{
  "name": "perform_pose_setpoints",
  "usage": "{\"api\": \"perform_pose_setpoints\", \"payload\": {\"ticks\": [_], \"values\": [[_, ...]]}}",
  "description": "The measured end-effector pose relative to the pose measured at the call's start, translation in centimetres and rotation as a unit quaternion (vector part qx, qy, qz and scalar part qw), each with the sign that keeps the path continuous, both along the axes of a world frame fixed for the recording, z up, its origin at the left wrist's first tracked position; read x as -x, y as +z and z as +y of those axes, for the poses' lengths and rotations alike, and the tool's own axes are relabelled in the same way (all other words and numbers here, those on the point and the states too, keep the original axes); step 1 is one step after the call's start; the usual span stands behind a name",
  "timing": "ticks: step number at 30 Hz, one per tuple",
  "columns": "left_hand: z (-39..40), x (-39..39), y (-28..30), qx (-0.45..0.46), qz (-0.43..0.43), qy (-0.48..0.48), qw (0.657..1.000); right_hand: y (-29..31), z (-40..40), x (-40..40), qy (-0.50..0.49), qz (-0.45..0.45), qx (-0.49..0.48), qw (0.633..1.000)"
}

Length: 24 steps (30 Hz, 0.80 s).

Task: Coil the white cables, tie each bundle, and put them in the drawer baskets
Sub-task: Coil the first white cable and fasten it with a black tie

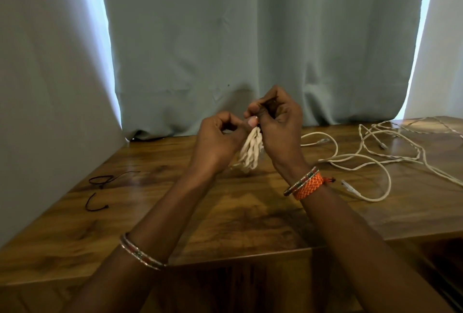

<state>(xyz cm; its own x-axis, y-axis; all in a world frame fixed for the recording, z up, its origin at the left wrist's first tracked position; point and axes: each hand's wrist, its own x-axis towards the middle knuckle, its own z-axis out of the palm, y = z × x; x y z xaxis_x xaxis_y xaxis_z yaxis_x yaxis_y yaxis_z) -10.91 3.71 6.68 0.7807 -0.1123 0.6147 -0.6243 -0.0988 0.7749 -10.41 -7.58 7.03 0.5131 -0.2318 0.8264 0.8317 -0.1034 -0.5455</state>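
Cable, coiled into one short white bundle (250,152), hangs upright in mid-air above the wooden surface (225,212), its top end caught between the two hands so its loops stay gathered while a tie goes round them. The left hand (220,139) pinches the bundle's upper end with thumb and curled fingers; the right hand (278,122) is closed just above it, and seems to work a thin dark tie (269,102) there, though the strand is too small to be sure. Loose white cables (375,154) lie tangled on the surface well to the right, probably several; I cannot count them, but three plug ends show. Two spare dark ties (100,182) wait on the left. No drawer basket shows.
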Motion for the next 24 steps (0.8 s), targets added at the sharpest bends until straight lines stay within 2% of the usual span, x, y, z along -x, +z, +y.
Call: {"api": "perform_pose_setpoints", "payload": {"ticks": [2,3,4,6,8,11,15,17,19,21,24], "values": [[0.0,-0.5,-0.2,-0.047,-0.034,0.056,0.997,0.1,-0.2,0.0,0.028,0.003,0.000,1.000],[0.4,-0.9,0.0,-0.083,-0.024,0.076,0.993,0.3,-0.3,0.1,0.053,0.007,0.013,0.998],[0.9,-1.3,0.5,-0.108,-0.001,0.045,0.993,0.6,-0.5,0.2,0.074,0.011,0.027,0.997],[1.6,-1.8,1.3,-0.113,0.048,-0.119,0.985,1.2,-0.7,0.3,0.080,0.005,0.064,0.995],[2.0,-2.3,1.4,-0.057,0.074,-0.229,0.969,1.7,-0.8,0.4,0.052,-0.011,0.099,0.994],[1.7,-3.0,0.7,0.101,0.137,-0.324,0.930,1.5,-0.9,0.5,0.053,0.006,0.095,0.994],[0.9,-2.8,-0.1,0.157,0.186,-0.397,0.885,0.3,-0.8,0.3,0.066,0.024,0.020,0.997],[0.6,-2.5,-0.4,0.147,0.189,-0.379,0.894,-0.4,-0.5,0.1,0.041,0.026,-0.025,0.998],[0.3,-2.5,-1.0,0.119,0.173,-0.310,0.927,-1.3,-0.3,-0.1,0.018,0.027,-0.074,0.997],[0.3,-2.6,-1.8,0.068,0.099,-0.207,0.971,-2.2,-0.2,-0.3,0.015,0.039,-0.095,0.995],[0.9,-2.2,-2.5,0.004,0.018,-0.133,0.991,-2.8,-0.1,-0.5,0.041,0.090,-0.106,0.989]]}}
